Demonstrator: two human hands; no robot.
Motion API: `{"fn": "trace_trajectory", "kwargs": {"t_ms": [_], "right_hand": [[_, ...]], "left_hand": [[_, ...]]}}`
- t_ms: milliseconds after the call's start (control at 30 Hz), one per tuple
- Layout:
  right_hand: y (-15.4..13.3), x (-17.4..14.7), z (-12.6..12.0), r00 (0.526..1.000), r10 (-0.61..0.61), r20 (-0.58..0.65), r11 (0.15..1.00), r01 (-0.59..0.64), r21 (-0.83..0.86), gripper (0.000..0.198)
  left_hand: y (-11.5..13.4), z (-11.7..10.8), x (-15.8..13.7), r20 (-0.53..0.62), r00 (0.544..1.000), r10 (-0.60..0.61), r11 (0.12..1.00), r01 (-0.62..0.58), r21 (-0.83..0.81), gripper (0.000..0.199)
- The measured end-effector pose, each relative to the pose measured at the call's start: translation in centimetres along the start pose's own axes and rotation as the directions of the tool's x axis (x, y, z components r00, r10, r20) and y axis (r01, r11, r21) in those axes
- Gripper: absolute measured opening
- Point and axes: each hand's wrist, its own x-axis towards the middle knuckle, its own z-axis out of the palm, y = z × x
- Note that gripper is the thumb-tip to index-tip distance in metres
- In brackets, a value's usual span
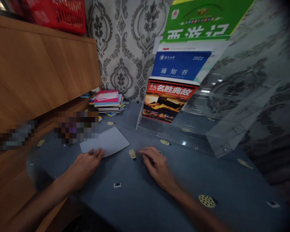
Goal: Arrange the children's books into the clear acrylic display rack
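Where wallpaper [122, 74] backs tablecloth [135, 199], left hand [87, 164] touches card [111, 141], grip unclear; right hand [159, 167] loosely open, empty.

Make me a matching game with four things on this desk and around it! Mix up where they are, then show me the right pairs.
Things
1. thin pale booklet
2. green book
3. red basket
4. stack of books

Places
A. on top of the wooden cabinet
B. on the tablecloth, near the patterned wall
C. at the fingertips of the left hand
D. highest in the clear book rack

Right pairs
1-C, 2-D, 3-A, 4-B
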Motion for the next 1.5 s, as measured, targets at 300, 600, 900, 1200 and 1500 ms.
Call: {"fn": "trace_trajectory", "kwargs": {"t_ms": [300,600,900,1200,1500], "right_hand": [[-4.0,0.8,1.0,0.889,-0.23,0.395,0.966,0.258,-0.018,0.038],[-2.1,0.8,3.2,0.825,-0.026,0.564,0.971,0.155,-0.182,0.064],[0.5,-1.6,0.2,0.901,0.195,0.388,0.868,0.025,-0.496,0.069],[0.1,-2.1,0.0,0.9,0.237,0.366,0.831,0.008,-0.556,0.067],[-1.5,-1.7,-0.7,0.858,0.291,0.423,0.818,0.005,-0.575,0.073]], "left_hand": [[3.0,-0.2,0.4,-0.24,0.781,0.577,0.734,-0.625,-0.266,0.059],[2.2,0.6,0.2,-0.287,0.785,0.548,0.711,-0.619,-0.333,0.047],[2.9,2.2,3.2,-0.349,0.815,0.463,0.819,-0.544,-0.184,0.052],[1.9,2.8,6.5,-0.37,0.89,0.265,0.948,-0.311,-0.07,0.073],[0.2,3.4,5.1,-0.423,0.883,0.203,0.971,-0.238,-0.031,0.083]]}}
